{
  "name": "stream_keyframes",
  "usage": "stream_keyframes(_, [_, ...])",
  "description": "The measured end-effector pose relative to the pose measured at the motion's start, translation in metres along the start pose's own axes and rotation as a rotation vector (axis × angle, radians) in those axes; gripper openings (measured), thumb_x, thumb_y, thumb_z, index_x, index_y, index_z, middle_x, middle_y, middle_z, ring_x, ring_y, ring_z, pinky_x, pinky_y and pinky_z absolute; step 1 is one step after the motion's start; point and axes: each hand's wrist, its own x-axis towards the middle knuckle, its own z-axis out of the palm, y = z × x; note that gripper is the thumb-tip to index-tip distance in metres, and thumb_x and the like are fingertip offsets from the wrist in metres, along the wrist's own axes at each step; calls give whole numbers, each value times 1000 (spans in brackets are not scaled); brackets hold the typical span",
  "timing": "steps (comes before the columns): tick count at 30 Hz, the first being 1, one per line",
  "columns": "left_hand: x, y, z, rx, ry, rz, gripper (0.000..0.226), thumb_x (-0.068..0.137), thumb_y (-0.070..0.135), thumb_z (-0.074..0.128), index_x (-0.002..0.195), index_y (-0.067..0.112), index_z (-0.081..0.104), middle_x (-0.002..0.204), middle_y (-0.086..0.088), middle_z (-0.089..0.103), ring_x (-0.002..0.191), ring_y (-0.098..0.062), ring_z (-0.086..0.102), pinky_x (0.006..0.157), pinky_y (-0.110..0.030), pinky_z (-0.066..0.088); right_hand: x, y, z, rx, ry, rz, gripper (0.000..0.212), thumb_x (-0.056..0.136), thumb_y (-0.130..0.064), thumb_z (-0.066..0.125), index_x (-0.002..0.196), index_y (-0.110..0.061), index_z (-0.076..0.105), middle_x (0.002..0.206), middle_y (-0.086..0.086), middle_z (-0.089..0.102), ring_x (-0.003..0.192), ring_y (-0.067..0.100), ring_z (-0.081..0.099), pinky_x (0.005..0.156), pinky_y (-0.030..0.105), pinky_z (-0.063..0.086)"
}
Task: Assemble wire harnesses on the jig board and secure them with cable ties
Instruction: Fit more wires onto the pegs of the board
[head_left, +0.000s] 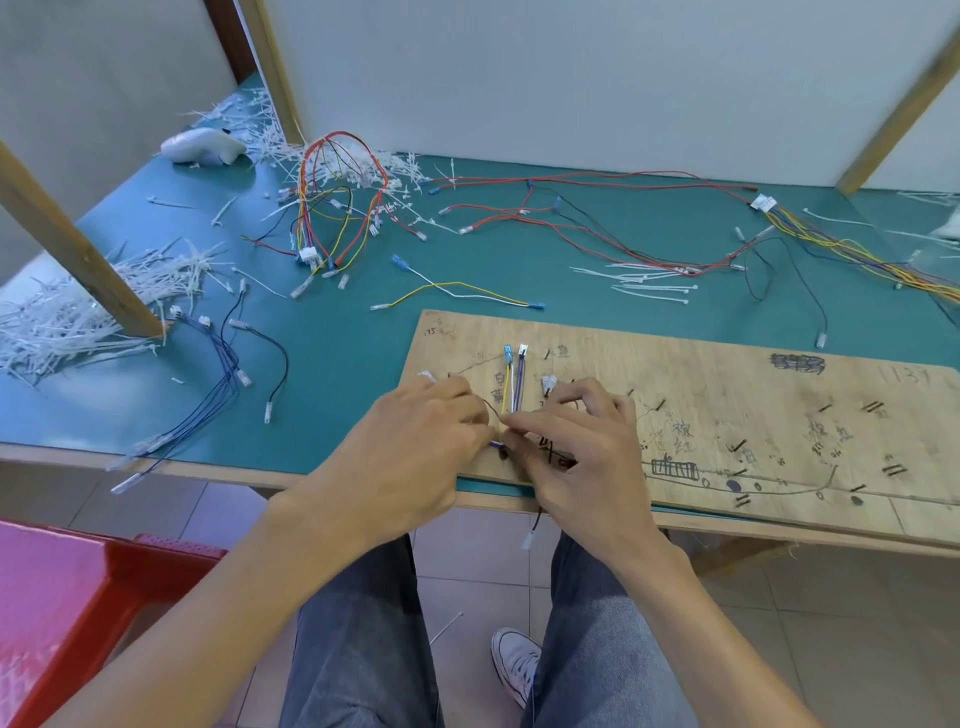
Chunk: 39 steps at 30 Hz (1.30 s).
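Left hand (415, 447), right hand (579, 452) pinch wire bundle (514, 387); connectors (514, 351) point away.

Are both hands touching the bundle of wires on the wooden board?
Touching. Head view shows left hand and right hand pinching the wire bundle on the jig board.

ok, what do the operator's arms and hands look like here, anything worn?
The left forearm and right forearm are bare to the frame edge, with no sleeves in view. The left hand and right hand are bare too: no gloves, and no ring, watch or wristband that I can see. Below them are faded blue-grey denim jeans and one white canvas low-top shoe.
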Motion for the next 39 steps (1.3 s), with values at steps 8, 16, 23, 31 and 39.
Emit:
stream_keyframes(8, [-8,12,6,43,-12,10,37,88,16,57,124,17,68,118,3,64,108,-20,59,89,-38,54,1,1,2,47,-52,60,23,89,-34,81,111,-38,79,88,-26,71,100,8,57,86,39,31])
stream_keyframes(16, [-9,13,2,31,-37,-17,51,83,14,65,133,21,65,119,5,64,108,-20,60,87,-37,54,7,-5,-6,129,-124,189,37,81,-28,90,115,-34,78,93,-26,73,105,9,53,92,42,37])
stream_keyframes(23, [-6,14,1,64,-78,-1,40,93,15,55,133,22,61,123,5,56,110,-19,53,90,-39,52,9,-15,-19,251,10,271,17,89,-16,84,105,-22,82,95,-15,74,99,15,64,90,42,50])
stream_keyframes(31, [-1,9,-4,-17,-97,-136,48,92,12,58,135,35,53,122,13,59,115,-17,56,85,-39,57,77,18,-59,488,79,591,14,93,-37,74,86,-28,80,73,-4,76,68,11,70,61,26,56])
stream_keyframes(39, [12,8,-7,54,-175,-187,44,86,12,60,124,35,61,117,10,63,110,-21,61,83,-40,56,99,102,-53,488,-88,795,49,96,-32,70,51,-18,57,45,-4,40,41,9,30,41,18,26])
